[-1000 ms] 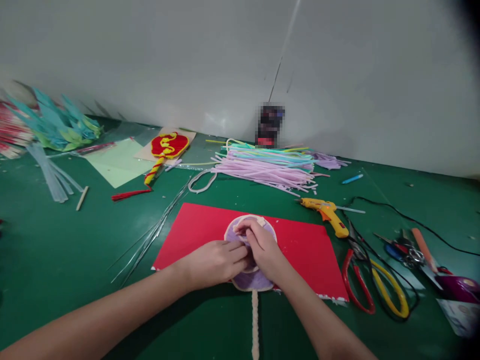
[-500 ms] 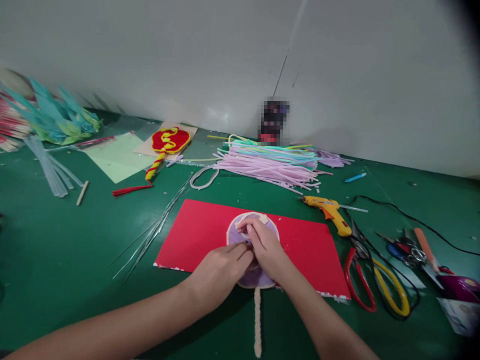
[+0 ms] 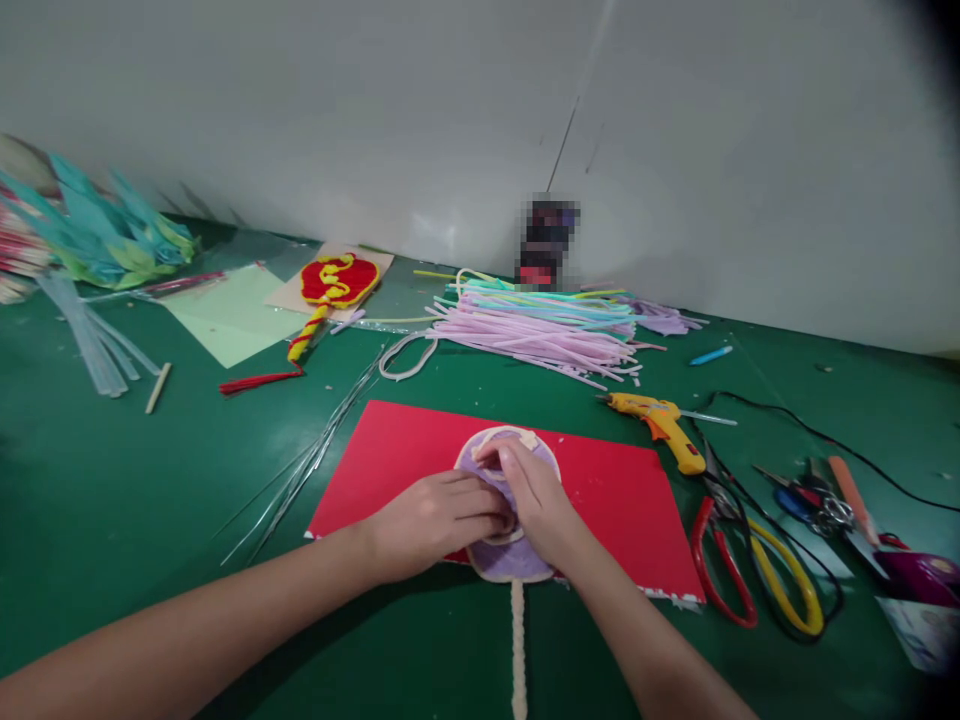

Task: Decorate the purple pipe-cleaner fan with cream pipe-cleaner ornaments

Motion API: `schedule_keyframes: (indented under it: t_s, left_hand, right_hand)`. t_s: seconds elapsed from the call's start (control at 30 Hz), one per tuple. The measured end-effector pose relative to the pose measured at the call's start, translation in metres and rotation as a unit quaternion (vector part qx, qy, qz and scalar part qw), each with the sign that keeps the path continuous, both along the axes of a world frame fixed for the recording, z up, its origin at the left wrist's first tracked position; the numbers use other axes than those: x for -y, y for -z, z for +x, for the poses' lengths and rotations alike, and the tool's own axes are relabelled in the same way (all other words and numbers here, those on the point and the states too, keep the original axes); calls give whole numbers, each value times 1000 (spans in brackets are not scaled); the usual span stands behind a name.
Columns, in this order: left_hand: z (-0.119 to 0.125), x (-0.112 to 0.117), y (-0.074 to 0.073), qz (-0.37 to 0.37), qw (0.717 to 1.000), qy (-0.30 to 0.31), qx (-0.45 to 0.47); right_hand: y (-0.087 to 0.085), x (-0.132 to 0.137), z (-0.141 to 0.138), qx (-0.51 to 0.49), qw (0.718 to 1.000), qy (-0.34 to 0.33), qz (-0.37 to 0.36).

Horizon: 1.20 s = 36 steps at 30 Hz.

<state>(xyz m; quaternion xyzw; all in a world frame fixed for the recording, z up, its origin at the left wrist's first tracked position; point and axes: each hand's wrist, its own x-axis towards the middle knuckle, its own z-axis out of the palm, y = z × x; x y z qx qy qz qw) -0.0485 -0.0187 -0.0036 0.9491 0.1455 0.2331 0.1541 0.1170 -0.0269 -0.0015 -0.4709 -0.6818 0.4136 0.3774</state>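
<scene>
A round purple fan [image 3: 501,562], edged in cream, lies on a red sheet with its twisted cream handle [image 3: 518,640] pointing towards me. Cream pipe cleaner [image 3: 504,538] curves across the fan's face, showing below my fingers and near the top edge. My left hand [image 3: 446,515] reaches in from the left, fingers bent and closed on the pipe cleaner at the fan's middle. Beside it, my right hand [image 3: 529,495] is curled with thumb and fingers pinched on the cream pipe cleaner. The fingertips of both hands are partly hidden.
The red sheet [image 3: 615,500] lies under the fan. Right of it are a yellow glue gun [image 3: 660,425] with its cord, pliers [image 3: 724,560] and scissors [image 3: 821,505]. Behind lie pipe cleaners [image 3: 532,335] and a red-and-yellow fan [image 3: 341,285]; thin wires [image 3: 315,455] are at left.
My left hand has shifted slightly left and its fingers have straightened somewhat, showing more of the cream curve beneath. My right hand stays almost in place over the fan.
</scene>
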Motion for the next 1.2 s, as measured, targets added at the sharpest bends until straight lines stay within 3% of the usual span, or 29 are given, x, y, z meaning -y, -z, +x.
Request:
schedule_keyframes:
  t_s: [0.1,0.23,0.33,0.53,0.77,0.97,1.2]
  left_hand:
    - [0,4,0,13,999,-26,-21]
    - [1,14,7,-48,988,-143,-34]
    - [2,18,12,-72,983,-168,-28]
    - [0,16,11,-57,987,-150,-31]
    - [0,13,8,-115,979,-168,-21]
    - [-1,12,7,-93,980,-170,-35]
    - [1,11,4,-84,981,-168,-41]
  right_hand:
    - [-1,1,0,-1,1000,0,-10]
    - [-2,0,0,-1,1000,1,-17]
    - [-3,0,0,1,1000,0,-17]
    - [-3,1,0,-5,1000,3,-25]
    - [-3,3,0,-1,1000,8,-20]
    - [-2,2,1,-13,999,12,-27]
    - [3,-11,16,-216,972,49,-77]
